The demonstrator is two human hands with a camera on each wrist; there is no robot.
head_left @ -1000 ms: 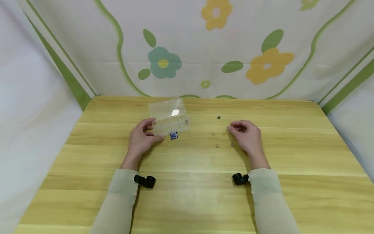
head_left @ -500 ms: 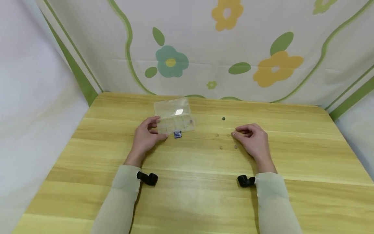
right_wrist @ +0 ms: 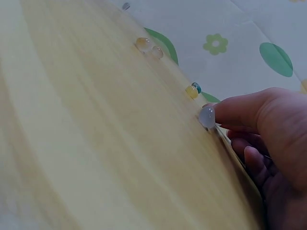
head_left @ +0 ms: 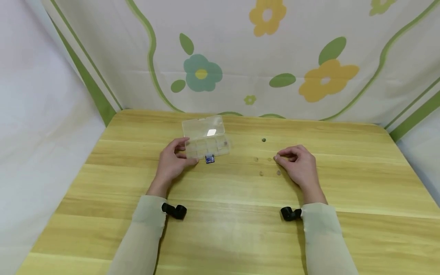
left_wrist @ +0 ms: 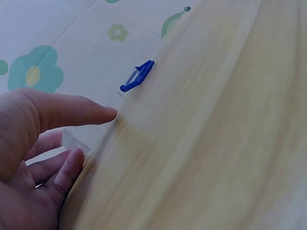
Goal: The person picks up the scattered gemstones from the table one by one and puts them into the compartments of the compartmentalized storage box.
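Observation:
A clear plastic compartment box (head_left: 206, 141) lies open on the wooden table (head_left: 227, 229), its blue latch (head_left: 209, 159) facing me. My left hand (head_left: 183, 152) grips the box's left end, with the thumb (left_wrist: 81, 112) along the box's front corner (left_wrist: 76, 139) near the latch (left_wrist: 138, 75). My right hand (head_left: 277, 157) rests on the table to the right, fingers curled. Its thumb and forefinger meet at a pale bluish bead (right_wrist: 207, 117) that sits on the wood at my right hand's (right_wrist: 216, 125) fingertips.
Loose beads lie left of the right hand: a dark green one (head_left: 263, 140) farther back, two amber ones (head_left: 261, 173) (head_left: 256, 159), and in the right wrist view a yellow bead (right_wrist: 191, 92) and clear orange ones (right_wrist: 143, 44). A flowered cloth (head_left: 240, 57) walls the table's back and sides.
The head view has shifted slightly. Both hands stay where they were, left on the box and right at the beads.

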